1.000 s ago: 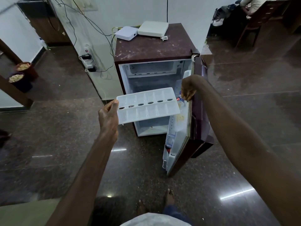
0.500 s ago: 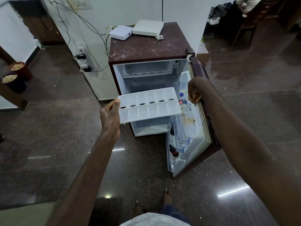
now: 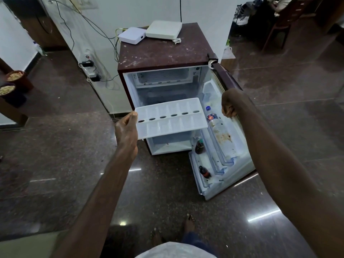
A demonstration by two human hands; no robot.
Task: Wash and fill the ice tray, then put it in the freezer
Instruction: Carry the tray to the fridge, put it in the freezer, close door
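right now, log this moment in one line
left grip: pinches white plastic ice tray by one end | right grip: holds maroon fridge door open | tray: not yet in freezer

L hand point(image 3: 126, 131) pinches the left short edge of the white ice tray point(image 3: 171, 117), thumb on top; tray held roughly level in front of the open fridge point(image 3: 163, 54), a row of dark oval holes along its middle. Can't tell if cells hold water. R hand point(image 3: 229, 105) has fingers curled over the top edge of the fridge door point(image 3: 234, 149), swung wide open. Freezer box point(image 3: 162, 77) sits at top inside. Door racks: clear bottle point(image 3: 214, 121) and 2 dark bottles point(image 3: 200, 146). Fridge top: 2 white boxes point(image 3: 132, 35).
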